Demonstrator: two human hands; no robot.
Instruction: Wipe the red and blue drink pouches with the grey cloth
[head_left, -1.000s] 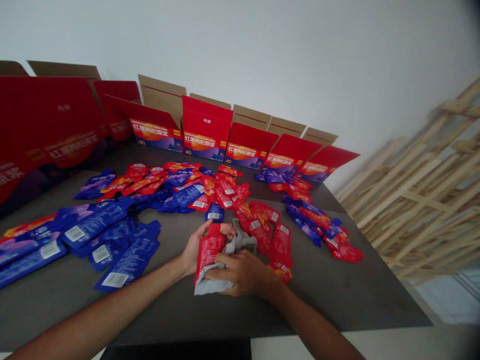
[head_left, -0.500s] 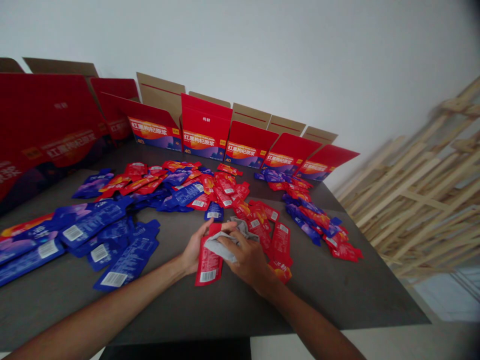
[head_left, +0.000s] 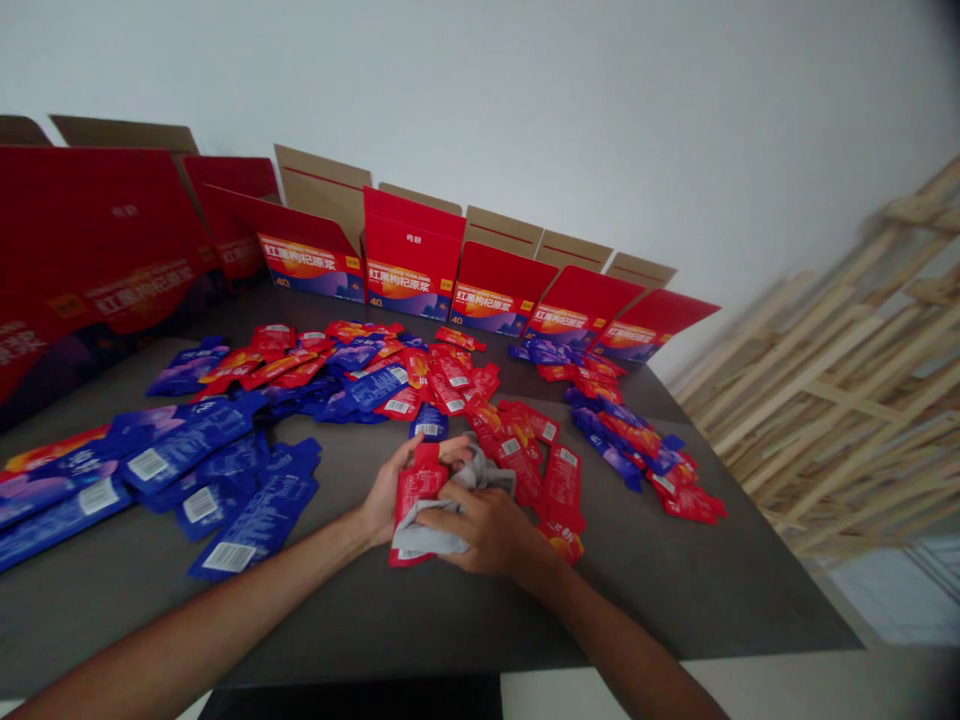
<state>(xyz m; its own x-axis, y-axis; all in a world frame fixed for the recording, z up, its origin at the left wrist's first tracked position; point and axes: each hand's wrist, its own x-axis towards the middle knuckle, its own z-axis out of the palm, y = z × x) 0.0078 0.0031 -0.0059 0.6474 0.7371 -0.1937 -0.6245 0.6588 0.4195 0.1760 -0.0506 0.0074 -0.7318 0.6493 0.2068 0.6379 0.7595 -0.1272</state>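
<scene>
2 hands (head_left: 390, 492) (head_left: 480, 525) grip 1 red sachet (head_left: 414, 492) and perhaps 1 grey cloth (head_left: 431, 538).

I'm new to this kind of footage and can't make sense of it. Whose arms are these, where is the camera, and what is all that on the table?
The camera sits on a person's head, looking down at their own bare arms. The left hand holds a red pouch; the right hand presses a grey cloth against it. The dark table is strewn with red pouches and blue pouches. Open red cartons stand along the wall, and wooden frames lean on the right.
</scene>
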